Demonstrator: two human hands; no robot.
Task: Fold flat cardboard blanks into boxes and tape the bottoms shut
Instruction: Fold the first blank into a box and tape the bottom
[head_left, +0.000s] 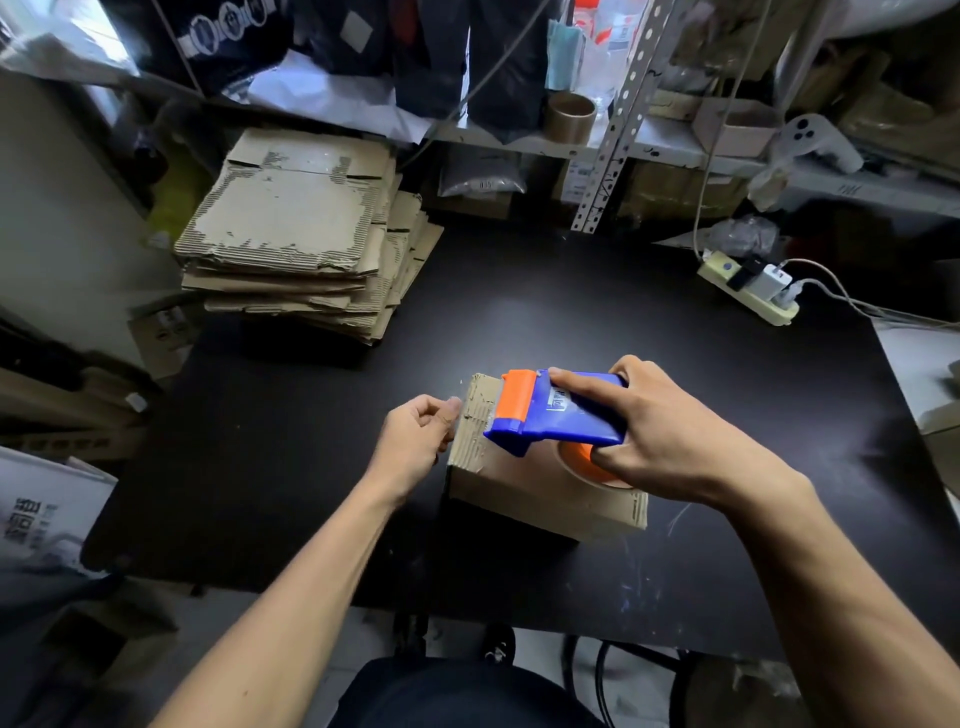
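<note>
Closest in, a small cardboard box (540, 493) sits on the black table (519, 322), roughly mid-table and a bit toward the near edge. The right hand (670, 441) is wrapped around a blue and orange tape dispenser (550, 410), index finger laid along the top, with the orange blade end resting on the box's top near its left edge. The left hand (415, 436) is curled loosely at the box's left edge, thumb and fingertips right at the ragged cardboard, though whether it's actually pinching tape I can't tell. Further back on the left there's a stack of flat cardboard blanks (301, 234), and a power strip (748, 286) off to the right.
</note>
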